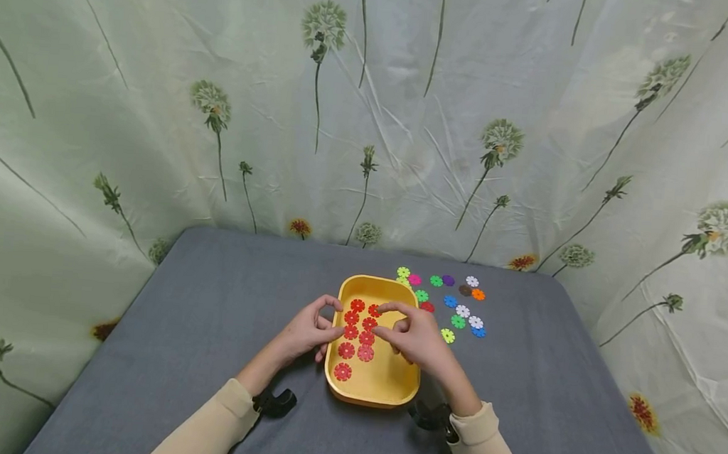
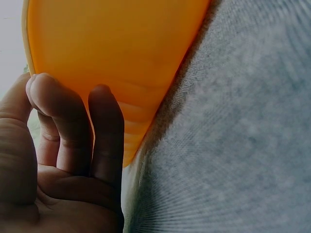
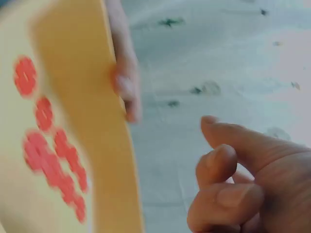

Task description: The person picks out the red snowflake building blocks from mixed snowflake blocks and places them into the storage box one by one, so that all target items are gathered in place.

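Observation:
A yellow plastic tray (image 1: 383, 392) stands in front of me, with several red flower-shaped discs (image 1: 342, 372) laid in two columns on its left part. My left hand (image 1: 306, 331) pinches the tray's left rim between thumb and fingers; in the left wrist view those fingers (image 2: 108, 131) lie against the tray's outer wall. Over the tray's right side hovers my right hand (image 1: 418, 334), thumb and forefinger apart near the right column of discs. Nothing shows between its fingers in the right wrist view, where the other fingers (image 3: 226, 201) are loosely bent.
Loose flower-shaped discs in several colours, among them a blue one (image 1: 451, 301), an orange one (image 1: 478, 294) and a yellow-green one (image 1: 448, 335), lie on the grey tabletop (image 1: 257, 276) right of the tray. A floral curtain (image 1: 405, 116) hangs behind the table.

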A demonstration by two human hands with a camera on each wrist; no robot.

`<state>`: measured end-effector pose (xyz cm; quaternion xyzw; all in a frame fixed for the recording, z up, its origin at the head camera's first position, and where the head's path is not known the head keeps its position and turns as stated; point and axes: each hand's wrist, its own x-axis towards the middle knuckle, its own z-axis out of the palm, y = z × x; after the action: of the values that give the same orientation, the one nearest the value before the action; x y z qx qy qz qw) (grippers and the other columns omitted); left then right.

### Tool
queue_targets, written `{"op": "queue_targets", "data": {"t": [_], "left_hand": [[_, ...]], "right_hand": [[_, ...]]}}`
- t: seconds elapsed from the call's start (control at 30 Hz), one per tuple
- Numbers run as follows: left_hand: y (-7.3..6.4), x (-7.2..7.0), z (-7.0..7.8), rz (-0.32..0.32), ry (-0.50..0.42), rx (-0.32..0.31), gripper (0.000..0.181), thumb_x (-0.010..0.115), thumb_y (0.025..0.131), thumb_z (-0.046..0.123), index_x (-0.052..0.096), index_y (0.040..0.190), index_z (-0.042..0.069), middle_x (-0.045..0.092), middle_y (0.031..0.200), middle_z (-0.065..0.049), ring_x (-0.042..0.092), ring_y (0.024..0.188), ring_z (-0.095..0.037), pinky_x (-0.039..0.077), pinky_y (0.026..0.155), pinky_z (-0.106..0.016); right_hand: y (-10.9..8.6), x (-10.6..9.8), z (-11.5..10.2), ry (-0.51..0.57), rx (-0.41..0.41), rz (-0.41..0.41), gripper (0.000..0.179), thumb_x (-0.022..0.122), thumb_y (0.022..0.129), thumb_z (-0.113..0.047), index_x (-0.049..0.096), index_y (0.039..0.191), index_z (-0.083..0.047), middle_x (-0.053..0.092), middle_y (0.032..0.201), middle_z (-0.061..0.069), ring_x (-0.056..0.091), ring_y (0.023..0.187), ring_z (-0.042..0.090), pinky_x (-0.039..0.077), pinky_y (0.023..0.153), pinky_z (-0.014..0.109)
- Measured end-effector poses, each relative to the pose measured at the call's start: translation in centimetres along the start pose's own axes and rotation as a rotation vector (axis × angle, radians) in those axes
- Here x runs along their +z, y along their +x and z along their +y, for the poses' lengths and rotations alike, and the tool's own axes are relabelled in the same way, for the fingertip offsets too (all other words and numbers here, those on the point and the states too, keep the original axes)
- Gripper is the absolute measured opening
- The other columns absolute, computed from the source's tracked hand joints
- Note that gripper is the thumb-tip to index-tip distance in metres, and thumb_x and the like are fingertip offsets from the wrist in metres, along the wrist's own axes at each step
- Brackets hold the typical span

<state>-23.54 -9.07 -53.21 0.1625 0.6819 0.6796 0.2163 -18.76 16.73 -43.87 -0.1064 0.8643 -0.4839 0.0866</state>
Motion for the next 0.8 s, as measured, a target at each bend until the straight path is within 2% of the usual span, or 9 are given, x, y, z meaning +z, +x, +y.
{"op": "queue_targets", "data": {"t": [0.2,0.37,0.47,0.6,0.8], "left_hand": [[0.0,-0.1,0.0,0.005,0.0,-0.003,0.048,0.07,0.1,0.01,0.04,0.137,0.004,0.063,0.059,0.003,0.055,0.042,-0.011,0.05,0.046,-0.026],[0.1,-0.2,0.1,0.017,0.008,-0.01,0.046,0.071,0.1,0.01,0.041,0.135,0.006,0.063,0.06,0.003,0.055,0.042,-0.011,0.05,0.046,-0.026],[0.1,-0.2,0.1,0.019,0.013,-0.016,0.046,0.071,0.1,0.01,0.041,0.135,0.006,0.063,0.06,0.003,0.055,0.042,-0.011,0.05,0.046,-0.026],[0.0,-0.1,0.0,0.016,0.014,-0.019,0.047,0.07,0.101,0.009,0.04,0.136,0.005,0.063,0.06,0.003,0.054,0.042,-0.011,0.05,0.047,-0.026],[-0.1,0.0,0.2,0.011,0.016,-0.013,0.045,0.07,0.101,0.009,0.041,0.135,0.006,0.063,0.06,0.003,0.055,0.042,-0.011,0.05,0.047,-0.026]], "right_hand": [[0.8,-3.8,1.9,0.084,-0.028,0.17,0.048,0.079,0.097,-0.021,0.063,0.141,-0.01,0.049,0.057,-0.003,0.038,0.043,0.011,0.036,0.045,0.024],[2.2,-5.7,5.6,0.171,0.029,0.302,0.054,0.077,0.098,-0.026,0.057,0.146,-0.012,0.043,0.055,-0.008,0.034,0.044,0.01,0.032,0.046,0.024],[3.1,-5.8,8.1,0.191,0.089,0.354,0.06,0.077,0.098,-0.027,0.053,0.15,-0.009,0.043,0.054,-0.009,0.034,0.044,0.009,0.033,0.046,0.024],[4.3,-5.3,10.8,0.189,0.159,0.389,0.064,0.079,0.096,-0.027,0.053,0.151,-0.007,0.052,0.054,-0.005,0.04,0.04,0.008,0.041,0.045,0.025],[5.3,-4.4,12.4,0.093,0.222,0.394,0.063,0.08,0.094,-0.028,0.057,0.149,-0.007,0.059,0.054,0.0,0.045,0.035,0.01,0.045,0.041,0.028]]}}
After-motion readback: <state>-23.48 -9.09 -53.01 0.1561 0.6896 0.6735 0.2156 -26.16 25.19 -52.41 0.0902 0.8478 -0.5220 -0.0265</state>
